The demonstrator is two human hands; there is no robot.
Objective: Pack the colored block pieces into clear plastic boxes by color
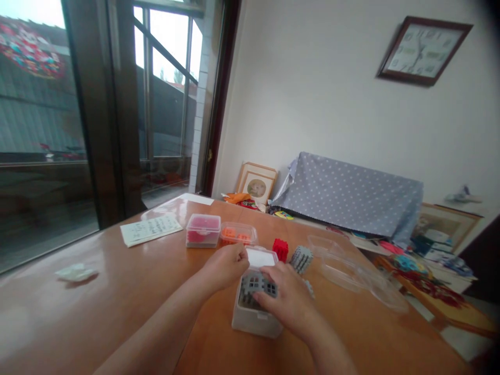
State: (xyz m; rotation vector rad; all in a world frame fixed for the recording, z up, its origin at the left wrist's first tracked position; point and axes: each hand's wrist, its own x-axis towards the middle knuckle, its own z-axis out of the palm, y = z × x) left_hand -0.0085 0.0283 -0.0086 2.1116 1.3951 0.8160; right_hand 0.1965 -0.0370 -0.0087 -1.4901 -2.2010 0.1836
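A clear plastic box (255, 324) stands in front of me with its lid (262, 257) raised at the back. Grey toy building blocks (250, 292), some with window openings, fill it. My left hand (228, 266) is closed at the left edge of the lid, its fingertips partly hidden. Over the box's right side, my right hand (291, 294) has thumb and fingers on either side of the grey blocks, gripping them. Behind the box sit a red block stack (280, 250) and a grey block stack (301, 259). Another grey piece shows partly beside my right hand.
Beyond my left hand are a pink-filled lidded box (203, 230) and a clear tub of orange pieces (238, 234). Clear plastic containers (344, 272) lie to the right. Paper sheets (151, 229) and a crumpled white item (76, 272) rest on the wooden table (128, 291).
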